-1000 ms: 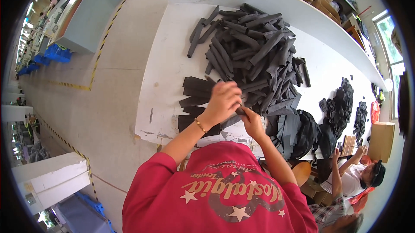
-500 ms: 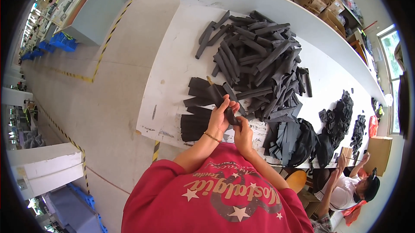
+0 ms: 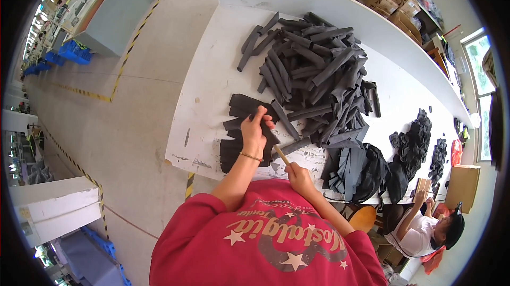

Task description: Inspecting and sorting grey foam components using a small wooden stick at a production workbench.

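Fingers of the left hand (image 3: 254,135) are curled round a black, slender fabric piece (image 3: 271,135) above the white desk (image 3: 204,81), near flat black fabric strips (image 3: 229,154) and heaped dark-grey fabric tubes (image 3: 313,81). The right hand (image 3: 299,176) grasps a slim, pale wooden stick (image 3: 282,156) by its near end; opposed grips apparently keep stick and piece aligned. Strips lie within left-hand reach, presumably for convenience.
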Demonstrator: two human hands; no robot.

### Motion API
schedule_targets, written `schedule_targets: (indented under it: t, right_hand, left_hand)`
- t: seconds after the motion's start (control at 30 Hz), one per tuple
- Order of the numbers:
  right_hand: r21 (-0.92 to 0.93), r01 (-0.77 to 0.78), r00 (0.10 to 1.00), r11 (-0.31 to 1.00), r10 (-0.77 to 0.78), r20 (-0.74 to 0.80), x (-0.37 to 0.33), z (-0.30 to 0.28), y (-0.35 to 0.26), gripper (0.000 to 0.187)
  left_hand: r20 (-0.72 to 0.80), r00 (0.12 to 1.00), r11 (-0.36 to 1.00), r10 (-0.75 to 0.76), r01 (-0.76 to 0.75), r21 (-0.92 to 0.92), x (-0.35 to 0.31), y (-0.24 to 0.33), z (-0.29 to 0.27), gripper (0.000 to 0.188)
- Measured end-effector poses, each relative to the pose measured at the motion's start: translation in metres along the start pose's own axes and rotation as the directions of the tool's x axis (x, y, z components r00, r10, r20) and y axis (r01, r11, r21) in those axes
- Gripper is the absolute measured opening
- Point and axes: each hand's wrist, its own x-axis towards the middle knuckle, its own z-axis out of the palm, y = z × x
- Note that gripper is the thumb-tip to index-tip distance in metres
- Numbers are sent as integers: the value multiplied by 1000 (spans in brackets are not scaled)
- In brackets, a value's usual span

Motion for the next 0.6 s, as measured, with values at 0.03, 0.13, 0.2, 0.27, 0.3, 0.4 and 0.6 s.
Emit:
schedule_targets:
  t: [0.03, 0.13, 0.2, 0.27, 0.3, 0.4, 0.6]
  right_hand:
    - [38, -14, 999, 999, 13, 44, -5, -5, 0, 15]
    - [41, -64, 986, 997, 57, 155, -18, -29, -15, 17]
    - [3, -95, 972, 995, 92, 217, -27, -48, -28, 18]
    - [-10, -168, 956, 986, 165, 244, -35, -60, -36, 18]
    - [-9, -172, 955, 985, 169, 245, -36, -63, -38, 18]
    - [21, -297, 937, 955, 287, 198, -26, -67, -39, 19]
    - [65, -163, 977, 984, 152, 150, -26, -43, -30, 22]
  left_hand:
    - [-11, 1000, 999, -15, 16, 49, 2, 4, -1, 26]
    - [-25, 999, 996, -22, 25, 84, 10, 6, -11, 30]
    - [-26, 1000, 997, -16, 18, 69, 10, 2, -14, 32]
    - [76, 994, 995, -79, 75, 61, 7, -2, -8, 39]
    - [179, 983, 989, -43, 16, 147, 5, 2, -4, 50]
    - [162, 985, 976, -54, 86, -198, -14, 10, 20, 56]
    - [169, 985, 997, -45, 34, 63, 0, -11, -1, 36]
